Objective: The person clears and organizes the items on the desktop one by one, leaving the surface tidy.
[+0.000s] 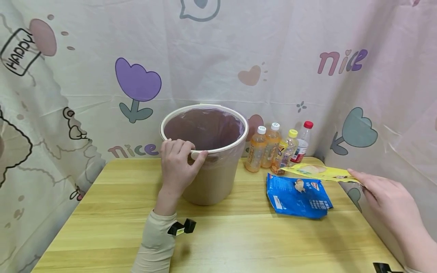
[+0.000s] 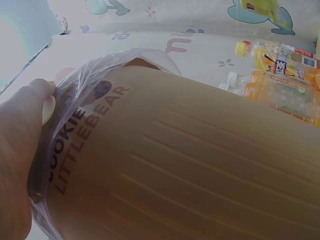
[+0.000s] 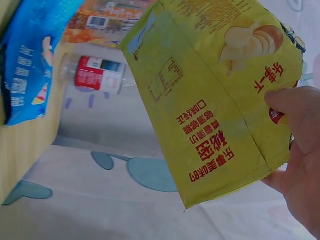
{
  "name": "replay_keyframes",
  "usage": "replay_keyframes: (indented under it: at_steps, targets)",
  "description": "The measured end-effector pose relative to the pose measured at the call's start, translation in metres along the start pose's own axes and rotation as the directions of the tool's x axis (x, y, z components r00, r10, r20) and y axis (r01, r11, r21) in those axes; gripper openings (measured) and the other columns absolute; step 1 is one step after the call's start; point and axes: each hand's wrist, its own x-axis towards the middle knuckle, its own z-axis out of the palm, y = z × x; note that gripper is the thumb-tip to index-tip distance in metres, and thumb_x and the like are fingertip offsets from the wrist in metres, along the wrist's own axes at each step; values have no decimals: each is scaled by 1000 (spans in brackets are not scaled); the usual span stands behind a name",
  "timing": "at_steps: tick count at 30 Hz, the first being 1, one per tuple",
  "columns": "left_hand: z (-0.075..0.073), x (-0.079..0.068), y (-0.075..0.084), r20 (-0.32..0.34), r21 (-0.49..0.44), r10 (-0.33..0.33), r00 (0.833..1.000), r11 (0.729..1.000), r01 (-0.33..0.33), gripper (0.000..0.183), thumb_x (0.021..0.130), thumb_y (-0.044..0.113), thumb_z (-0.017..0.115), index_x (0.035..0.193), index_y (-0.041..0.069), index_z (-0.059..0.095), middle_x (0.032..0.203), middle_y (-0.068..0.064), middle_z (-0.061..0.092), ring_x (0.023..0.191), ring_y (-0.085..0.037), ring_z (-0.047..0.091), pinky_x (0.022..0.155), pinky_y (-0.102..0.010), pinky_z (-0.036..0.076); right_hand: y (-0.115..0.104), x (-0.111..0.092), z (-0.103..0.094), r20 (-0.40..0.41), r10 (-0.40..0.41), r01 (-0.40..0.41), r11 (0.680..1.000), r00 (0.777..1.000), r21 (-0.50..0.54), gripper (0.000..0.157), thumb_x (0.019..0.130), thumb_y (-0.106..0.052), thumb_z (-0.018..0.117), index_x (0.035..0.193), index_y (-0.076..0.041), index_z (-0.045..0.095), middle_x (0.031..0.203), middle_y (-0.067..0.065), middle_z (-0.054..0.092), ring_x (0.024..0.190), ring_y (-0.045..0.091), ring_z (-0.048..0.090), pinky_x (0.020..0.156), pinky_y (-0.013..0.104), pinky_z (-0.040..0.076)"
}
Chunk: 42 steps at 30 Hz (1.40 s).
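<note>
A beige trash bin (image 1: 211, 182) with a pale rim and a clear plastic liner (image 2: 95, 75) stands on the table. My left hand (image 1: 177, 161) grips the near left side of its rim, fingers over the edge and thumb outside. On the right, my right hand (image 1: 392, 197) pinches a yellow chip bag (image 3: 210, 100) by one end, thumb on its printed face. The bag looks flat and is held in the air. Below it lies a blue snack bag (image 1: 297, 197) on the table.
Several plastic bottles stand at the back right: two orange ones with white caps (image 1: 261, 130), one yellow-capped bottle (image 1: 290, 146), and one red-capped bottle (image 1: 304, 142). A printed curtain (image 1: 205, 57) hangs behind the wooden table (image 1: 239, 242).
</note>
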Motion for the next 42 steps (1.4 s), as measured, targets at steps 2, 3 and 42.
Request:
replay_keyframes:
  at_steps: [2,3,42]
  targets:
    - [0,0,0,1,0,-1,1000,1000,1,49,87,53,54,76,5,59,74,-10,55,79,-32,48,96,-50,35,1,4,-4,-22,-22,22,1000,1000,2,56,105,-42,21,121,-16,69,93,17,74,87,21,60,105,-3,12]
    - [0,0,0,2,1,0,1000,1000,0,48,87,52,54,76,5,59,74,-10,55,79,-32,48,96,-50,35,2,6,-6,-29,-27,27,1000,999,6,56,105,-42,22,121,-16,69,93,17,74,95,14,61,106,-3,12]
    - [-1,1,1,12,8,9,1000,1000,-10,47,87,51,55,75,6,59,74,-10,55,78,-32,47,94,-50,35,-41,113,-44,-187,-70,59,996,980,-67,39,105,-25,34,130,-19,63,113,16,70,93,42,65,82,25,38]
